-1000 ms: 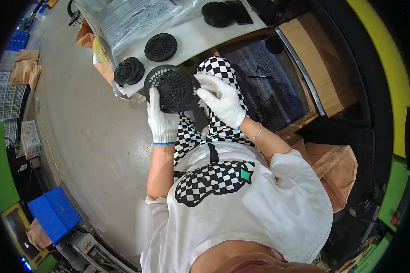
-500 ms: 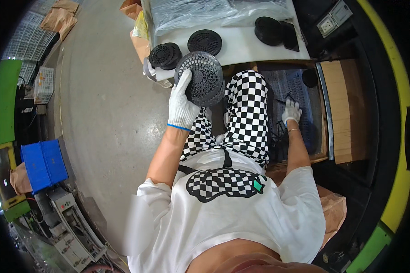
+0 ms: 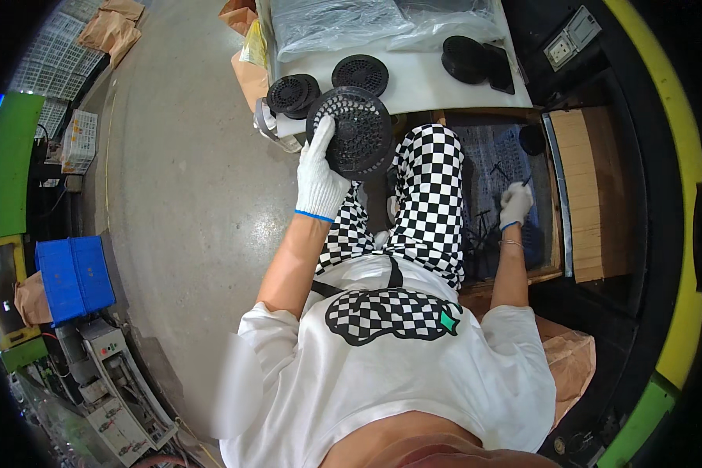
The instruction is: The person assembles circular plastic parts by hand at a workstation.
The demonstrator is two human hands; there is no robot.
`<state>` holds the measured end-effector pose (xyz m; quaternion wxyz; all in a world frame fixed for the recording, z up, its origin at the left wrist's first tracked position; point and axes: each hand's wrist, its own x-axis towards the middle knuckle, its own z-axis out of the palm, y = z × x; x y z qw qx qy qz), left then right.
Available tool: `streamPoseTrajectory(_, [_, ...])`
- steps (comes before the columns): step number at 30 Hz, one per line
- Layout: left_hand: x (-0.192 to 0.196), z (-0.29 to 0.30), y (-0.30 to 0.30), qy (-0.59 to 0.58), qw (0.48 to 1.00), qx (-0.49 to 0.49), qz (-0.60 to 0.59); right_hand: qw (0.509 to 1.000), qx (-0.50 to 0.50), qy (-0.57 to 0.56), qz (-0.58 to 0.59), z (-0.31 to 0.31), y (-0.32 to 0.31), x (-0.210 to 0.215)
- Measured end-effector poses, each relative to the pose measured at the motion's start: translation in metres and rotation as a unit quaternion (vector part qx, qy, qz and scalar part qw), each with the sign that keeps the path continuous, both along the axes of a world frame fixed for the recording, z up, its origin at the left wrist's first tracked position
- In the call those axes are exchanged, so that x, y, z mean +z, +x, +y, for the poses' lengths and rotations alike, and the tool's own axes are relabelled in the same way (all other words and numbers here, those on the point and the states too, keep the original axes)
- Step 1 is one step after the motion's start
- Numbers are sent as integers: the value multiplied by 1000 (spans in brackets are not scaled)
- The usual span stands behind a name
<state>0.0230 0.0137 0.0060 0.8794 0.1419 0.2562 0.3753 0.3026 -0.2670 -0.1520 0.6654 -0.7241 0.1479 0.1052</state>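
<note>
My left hand (image 3: 322, 178) grips a black disc (image 3: 360, 136) at its edge, thumb across its face, near the white table (image 3: 417, 87); my right hand (image 3: 516, 204), curled, is over the drawer (image 3: 550, 272), its hold unclear

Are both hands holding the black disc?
No, only the left hand holds the black disc; the right hand is apart from it.

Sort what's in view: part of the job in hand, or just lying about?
Likely in the job:
black perforated disc, in the left hand
thin black pieces, by the right hand
similar discs on the white tabletop

Seemingly lying about:
blue bin
brown paper bags
white crate
</note>
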Motion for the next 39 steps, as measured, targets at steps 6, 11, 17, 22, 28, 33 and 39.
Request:
streamPoseTrajectory(6, [0, -6, -3, -10, 1000, -25, -15, 924, 331, 187, -49, 78, -93, 159])
streamPoseTrajectory(11, [6, -16, -5, -4, 1000, -21, -8, 840, 532, 89, -58, 135, -162, 195])
streamPoseTrajectory(17, [11, -16, -11, -11, 999, 17, -27, 857, 470, 214, -12, 145, -201, 173])
streamPoseTrajectory(22, [-4, -12, -15, -2, 1000, -4, -13, 864, 461, 198, -44, 148, -203, 176])
streamPoseTrajectory(28, [1, -21, -6, 71, 997, -21, 15, 848, 508, 123, -90, 154, -187, 180])
streamPoseTrajectory(33, [13, -17, -7, 38, 999, -16, 34, 863, 445, 126, -206, 151, -177, 167])
streamPoseTrajectory(39, [7, -13, -7, -34, 998, -31, -41, 846, 472, 87, -233, 154, -175, 165])
